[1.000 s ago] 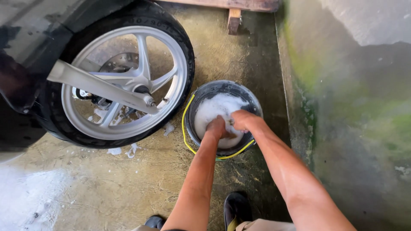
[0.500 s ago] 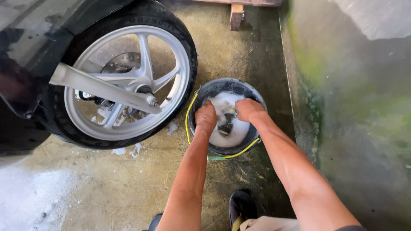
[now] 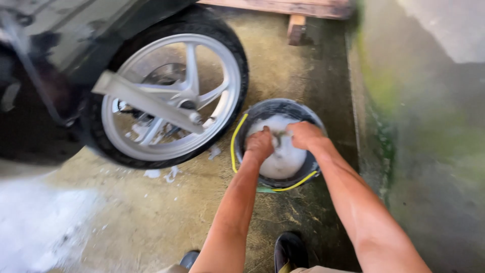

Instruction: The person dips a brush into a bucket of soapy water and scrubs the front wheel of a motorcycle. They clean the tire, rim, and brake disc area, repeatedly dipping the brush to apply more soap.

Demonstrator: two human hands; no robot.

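Both of my hands are inside a dark round bucket (image 3: 308, 167) full of white soapy foam, standing on the concrete floor. My left hand (image 3: 259, 145) and my right hand (image 3: 304, 135) are closed around a small dark wet cloth or sponge (image 3: 279, 136) held between them above the foam. A yellow handle (image 3: 235, 141) curves round the bucket's left and front side.
A motorcycle wheel (image 3: 169, 98) with a silver spoked rim and black tyre stands left of the bucket, foam flecks below it. A mossy concrete wall (image 3: 424, 131) rises on the right. Wooden pallet (image 3: 295, 15) at the top. My dark shoes (image 3: 289, 250) at the bottom.
My hands rose from the foam and came together on the cloth. The view shifted, so the bucket and wheel now sit a little further right.
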